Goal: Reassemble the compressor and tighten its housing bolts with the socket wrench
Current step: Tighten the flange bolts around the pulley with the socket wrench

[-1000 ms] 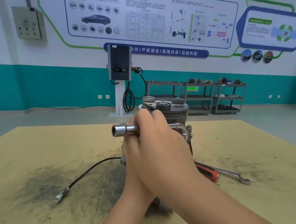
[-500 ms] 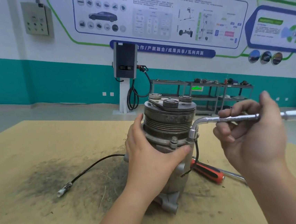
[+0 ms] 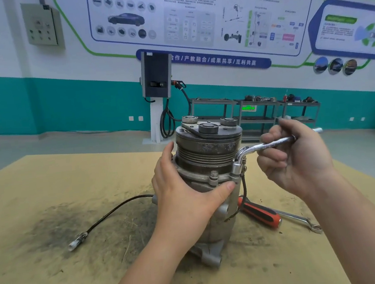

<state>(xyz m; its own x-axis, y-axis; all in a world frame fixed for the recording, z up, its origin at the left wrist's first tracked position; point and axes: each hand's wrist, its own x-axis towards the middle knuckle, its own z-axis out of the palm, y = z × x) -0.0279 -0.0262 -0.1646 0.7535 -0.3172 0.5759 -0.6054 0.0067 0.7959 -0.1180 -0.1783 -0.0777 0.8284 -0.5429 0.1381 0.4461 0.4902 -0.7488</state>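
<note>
The grey metal compressor (image 3: 208, 153) stands upright on the table (image 3: 58, 280), pulley end up. My left hand (image 3: 187, 196) grips its housing from the left, thumb across the front below a flange bolt (image 3: 214, 175). My right hand (image 3: 298, 161) grips the handle of the L-shaped socket wrench (image 3: 251, 149). The wrench's socket end points down onto a bolt at the right of the flange, and its handle runs out to the right.
A black cable with a white plug (image 3: 75, 244) trails left from the compressor. A red-and-black screwdriver (image 3: 260, 211) and a ring spanner (image 3: 304, 221) lie on the table to the right. Dark grime marks the tabletop on the left. Shelving (image 3: 259, 116) stands far behind.
One second ago both hands were together in front of the compressor with the wrench handle pointing left. The handle has swung round to the right, and my left hand now holds the housing.
</note>
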